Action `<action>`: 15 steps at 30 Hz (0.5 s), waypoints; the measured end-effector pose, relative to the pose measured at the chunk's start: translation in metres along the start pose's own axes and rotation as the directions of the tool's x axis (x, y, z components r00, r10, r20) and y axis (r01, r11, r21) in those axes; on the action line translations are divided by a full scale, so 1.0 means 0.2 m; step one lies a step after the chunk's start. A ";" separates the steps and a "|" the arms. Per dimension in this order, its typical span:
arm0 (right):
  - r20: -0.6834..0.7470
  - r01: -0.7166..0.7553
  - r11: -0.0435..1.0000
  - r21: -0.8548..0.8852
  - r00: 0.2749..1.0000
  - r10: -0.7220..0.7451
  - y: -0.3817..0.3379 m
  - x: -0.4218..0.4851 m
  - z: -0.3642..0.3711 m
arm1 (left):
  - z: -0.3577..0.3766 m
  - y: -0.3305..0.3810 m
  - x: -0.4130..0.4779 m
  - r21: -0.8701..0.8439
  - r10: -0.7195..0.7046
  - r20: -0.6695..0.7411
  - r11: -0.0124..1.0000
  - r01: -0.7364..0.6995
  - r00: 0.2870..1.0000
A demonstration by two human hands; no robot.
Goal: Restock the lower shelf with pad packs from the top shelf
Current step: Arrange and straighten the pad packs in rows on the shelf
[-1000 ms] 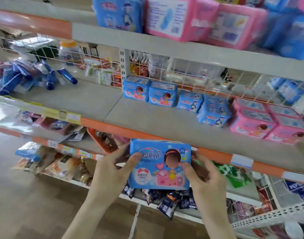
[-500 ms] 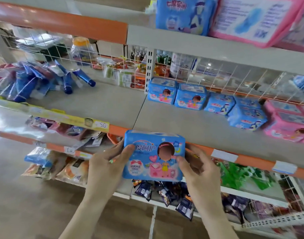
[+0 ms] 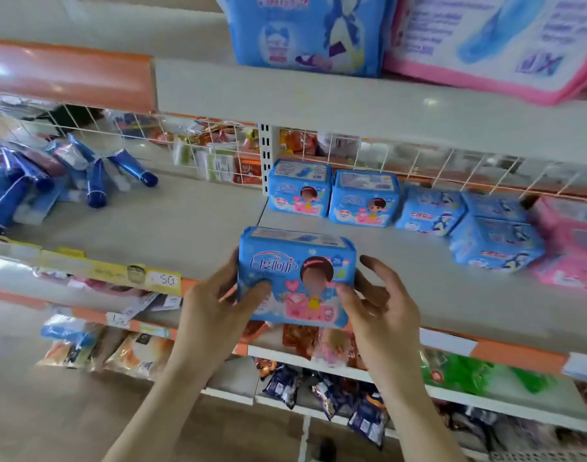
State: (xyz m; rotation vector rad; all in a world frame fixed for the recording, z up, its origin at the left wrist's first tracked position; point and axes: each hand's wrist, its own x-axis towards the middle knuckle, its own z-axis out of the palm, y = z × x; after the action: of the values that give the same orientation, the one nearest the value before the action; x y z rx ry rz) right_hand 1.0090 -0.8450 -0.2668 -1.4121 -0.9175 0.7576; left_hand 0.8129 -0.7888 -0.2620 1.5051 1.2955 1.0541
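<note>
The grey lower shelf point(image 3: 418, 295) is lining a shop aisle, with two big packs point(image 3: 302, 31) sitting on the top shelf point(image 3: 318, 98) and five small blue packs point(image 3: 363, 198) at its back. The left hand point(image 3: 212, 308) and right hand point(image 3: 382, 305) are gripping one pad pack point(image 3: 295, 275) by its sides over the front edge.

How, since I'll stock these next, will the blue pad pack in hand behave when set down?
Probably soft: the blue pad pack has puffy, rounded corners. Likely light: left hand and right hand merely pinch its sides. Should stand steady, like the two matching packs behind.
</note>
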 end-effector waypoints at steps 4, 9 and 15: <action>0.025 0.031 0.999 -0.013 0.999 -0.031 0.03 0.20 0.00 | 0.07 0.04 0.16 0.049 0.055 -0.009 0.997 -0.054 0.998; 0.050 0.091 0.992 -0.091 0.995 -0.086 0.09 0.40 0.01 | 0.15 -0.03 0.34 0.017 0.034 0.023 0.999 -0.034 0.999; 0.015 0.173 0.956 -0.237 0.985 -0.174 0.26 0.59 0.14 | 0.19 -0.19 0.60 0.037 0.061 0.060 0.997 -0.063 0.996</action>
State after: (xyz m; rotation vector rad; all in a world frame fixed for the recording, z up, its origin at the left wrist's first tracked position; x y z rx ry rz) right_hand 1.0441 -0.7252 -0.3100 -1.5164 -1.1415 0.5237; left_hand 0.8509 -0.6694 -0.3004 1.6034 1.2422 1.0219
